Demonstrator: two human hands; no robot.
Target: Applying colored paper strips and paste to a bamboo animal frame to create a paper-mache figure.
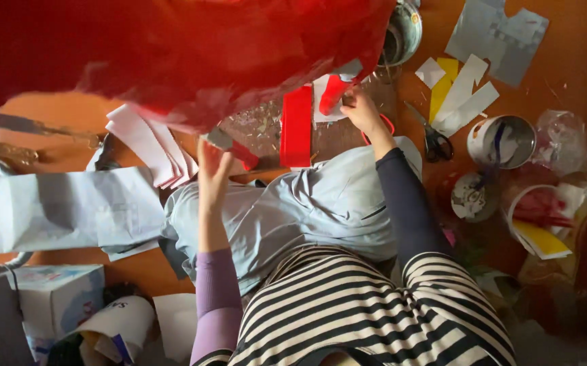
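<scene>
Tissue box point(56, 298) sits at my far left on the orange floor point(56, 112), with a paper roll point(117, 324) beside it. Above them lies a large white sheet point(69, 209), and past it a fanned stack of white paper strips point(151, 146).

My left hand point(213, 169), in a lilac sleeve, is raised with fingers spread and lightly curled. It closes on nothing that I can confirm. A small red-and-grey scrap point(236, 150) lies just beside its fingertips, under the lower edge of the large red tissue-covered form point(171, 51) that fills the upper left of my view.

A red paper strip point(297, 127) lies upright between my two hands, on the speckled board point(259, 129), apart from both.

My right hand point(361, 108), in a dark sleeve, has its fingers pressed together, pinching a piece of red-and-white paper point(330, 95) at the lower rim of the red form. That piece is just left of the fingertips and touching them.

Right of this hand lie scissors point(432, 139), then loose white and yellow strips point(459, 91), a grey cut-out sheet point(500, 37), and a white pot point(503, 141). At far right stands a white bucket of scraps point(544, 220).
</scene>
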